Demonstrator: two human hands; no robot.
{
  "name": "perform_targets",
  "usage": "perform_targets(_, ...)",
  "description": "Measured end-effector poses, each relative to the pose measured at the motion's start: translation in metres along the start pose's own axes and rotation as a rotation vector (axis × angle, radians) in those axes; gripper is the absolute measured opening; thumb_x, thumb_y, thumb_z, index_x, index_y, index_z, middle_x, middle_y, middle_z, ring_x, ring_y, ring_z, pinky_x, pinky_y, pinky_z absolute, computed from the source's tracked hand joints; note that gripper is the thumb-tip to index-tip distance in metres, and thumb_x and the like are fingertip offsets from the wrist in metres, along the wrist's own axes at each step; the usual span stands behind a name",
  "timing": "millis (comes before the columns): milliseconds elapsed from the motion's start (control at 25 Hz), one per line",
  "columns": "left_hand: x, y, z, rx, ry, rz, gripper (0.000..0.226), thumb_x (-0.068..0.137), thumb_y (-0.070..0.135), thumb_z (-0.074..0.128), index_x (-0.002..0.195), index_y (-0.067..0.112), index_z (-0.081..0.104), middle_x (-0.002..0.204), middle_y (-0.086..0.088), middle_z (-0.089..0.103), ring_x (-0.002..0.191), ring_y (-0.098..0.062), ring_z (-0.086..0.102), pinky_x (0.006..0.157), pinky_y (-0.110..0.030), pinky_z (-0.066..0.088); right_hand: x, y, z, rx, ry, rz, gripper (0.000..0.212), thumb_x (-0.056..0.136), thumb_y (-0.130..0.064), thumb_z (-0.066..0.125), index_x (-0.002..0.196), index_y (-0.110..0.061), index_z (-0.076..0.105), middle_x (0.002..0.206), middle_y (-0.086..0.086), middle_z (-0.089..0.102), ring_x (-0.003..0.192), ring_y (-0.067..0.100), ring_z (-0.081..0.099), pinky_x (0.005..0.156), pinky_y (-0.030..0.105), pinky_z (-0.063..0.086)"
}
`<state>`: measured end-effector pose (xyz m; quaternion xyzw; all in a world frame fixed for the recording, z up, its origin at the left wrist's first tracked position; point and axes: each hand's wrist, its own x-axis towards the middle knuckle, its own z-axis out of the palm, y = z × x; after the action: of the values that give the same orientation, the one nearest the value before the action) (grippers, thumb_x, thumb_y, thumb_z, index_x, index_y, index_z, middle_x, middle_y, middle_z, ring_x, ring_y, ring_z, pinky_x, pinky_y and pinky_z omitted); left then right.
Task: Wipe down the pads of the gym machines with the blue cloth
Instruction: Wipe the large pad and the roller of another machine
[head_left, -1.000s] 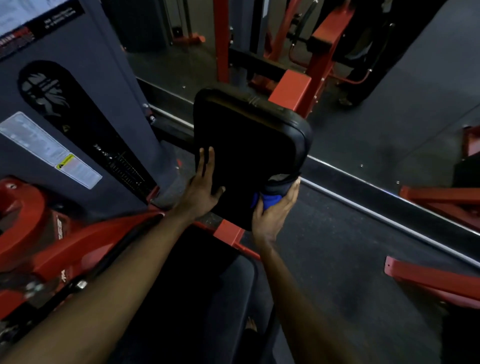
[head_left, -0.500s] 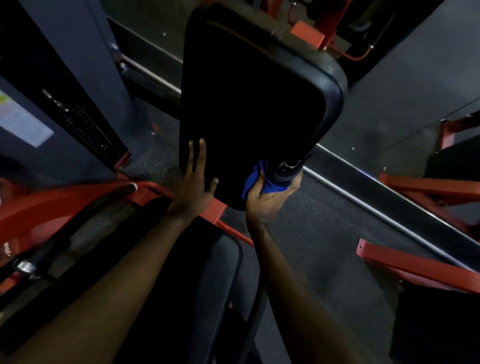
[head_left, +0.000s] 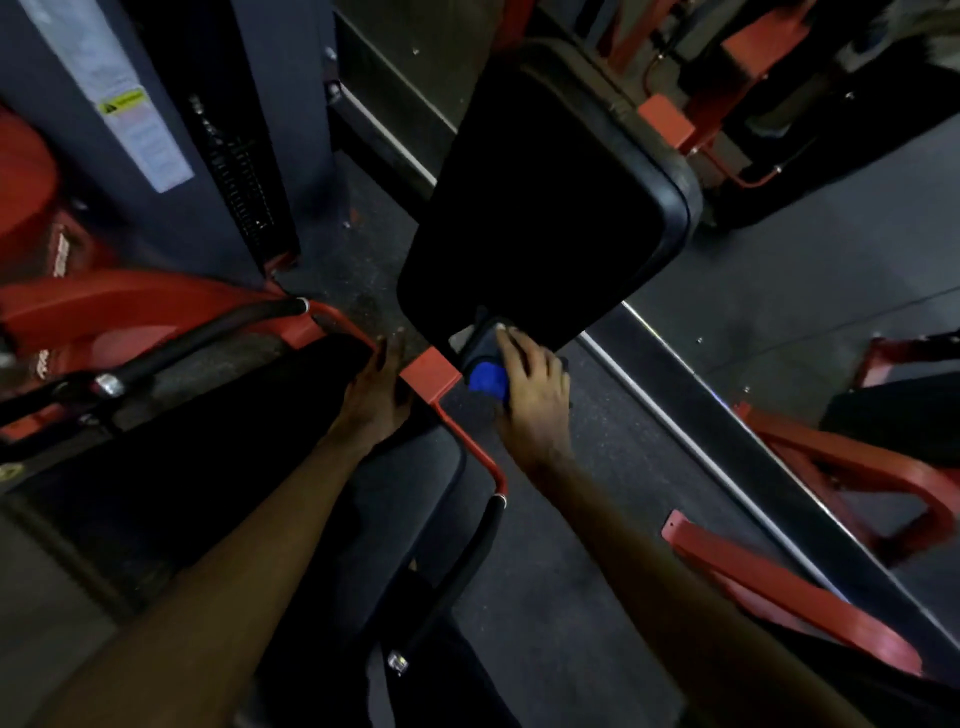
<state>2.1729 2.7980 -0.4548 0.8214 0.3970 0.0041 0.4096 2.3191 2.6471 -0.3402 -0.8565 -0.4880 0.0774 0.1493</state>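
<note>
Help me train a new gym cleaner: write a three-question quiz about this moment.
1. Multiple choice: where on the black pad is the blue cloth?
A. its top end
B. its lower end
C. the middle of its face
2. True or false: the left hand lies flat on the pad's face.
3. Fill in: the ___ hand grips the cloth.

Key
1. B.
2. False: the left hand is below the pad, fingers straight, beside the red frame.
3. Right: the right hand grips it.
</note>
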Motion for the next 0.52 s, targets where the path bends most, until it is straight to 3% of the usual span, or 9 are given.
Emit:
perform_targets(120,-0.032,-0.001,0.0,-0.053,-0.006,-0.022,0.082,0.093,0.015,0.063,0.16,0.016,0.017,0.166,-0.014,0.015,0.148,-0.036,0.028,0.113,-0.048,0.034,0.026,-0.014,-0.031,-0.571,-0.122,-0.356,0.065,0.086,-0.02,0.049,0.151,-0.016,0.042,0.148,0.007,0.046,0.128,0.031,0.044,0.103,0.043,0.038)
perform_targets(240,-0.036,0.001,0.003,-0.085,-0.032,-0.116,0.081,0.096,0.02,0.06,0.161,0.026,0.013,0.168,-0.01,0.013,0.15,-0.034,0.026,0.117,-0.048,0.031,0.064,-0.013,-0.042,-0.984,-0.128,-0.577,0.054,0.091,-0.018,0.031,0.138,-0.019,0.058,0.133,0.0,0.06,0.118,0.025,0.057,0.096,0.038,0.045)
perform_targets(320,-0.044,0.0,0.008,-0.151,-0.027,-0.145,0.08,0.096,0.021,0.061,0.161,0.027,0.014,0.167,-0.012,0.016,0.149,-0.036,0.026,0.117,-0.049,0.031,0.087,-0.003,-0.058,-1.161,-0.292,-0.651,0.053,0.097,-0.017,0.026,0.144,-0.015,0.05,0.142,0.003,0.053,0.132,0.029,0.048,0.108,0.042,0.037)
perform_targets(400,-0.052,0.003,0.017,-0.185,-0.003,-0.186,0.079,0.097,0.022,0.061,0.161,0.027,0.014,0.166,-0.012,0.018,0.149,-0.036,0.027,0.118,-0.049,0.031,0.099,0.014,-0.068,-1.241,-0.513,-0.714,0.051,0.101,-0.019,0.036,0.152,-0.01,0.036,0.155,0.009,0.038,0.146,0.033,0.029,0.119,0.046,0.021)
perform_targets(520,-0.049,0.014,0.04,-0.242,0.086,-0.247,0.076,0.098,0.025,0.06,0.161,0.028,0.016,0.166,-0.01,0.022,0.148,-0.035,0.029,0.118,-0.048,0.031,0.102,0.032,-0.056,-1.376,-0.577,-0.84,0.052,0.103,-0.02,0.037,0.153,-0.006,0.031,0.16,0.011,0.03,0.151,0.034,0.018,0.123,0.046,0.009)
